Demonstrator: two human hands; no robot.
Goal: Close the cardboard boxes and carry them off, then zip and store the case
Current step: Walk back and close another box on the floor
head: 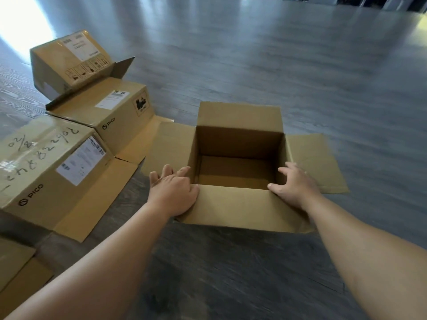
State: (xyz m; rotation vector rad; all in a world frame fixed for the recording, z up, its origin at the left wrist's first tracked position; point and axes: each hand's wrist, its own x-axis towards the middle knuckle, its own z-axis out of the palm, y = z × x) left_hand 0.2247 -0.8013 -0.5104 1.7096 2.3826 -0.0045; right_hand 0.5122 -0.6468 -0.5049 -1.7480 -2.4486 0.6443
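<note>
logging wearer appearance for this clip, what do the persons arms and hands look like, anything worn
Both forearms are bare up to the frame edge, no sleeves in view. The left hand and right hand are bare too: no gloves, rings, watch or bands visible, though the picture is slightly blurred.

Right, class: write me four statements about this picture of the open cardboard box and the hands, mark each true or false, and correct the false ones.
1. The open cardboard box holds nothing. True.
2. Both hands, left hand and right hand, touch its near flap. True.
3. The far flap is folded shut over the opening. False: it stands up, and the opening is uncovered.
4. The PICO boxes lie to the right of the open box. False: they lie to its left.
</note>
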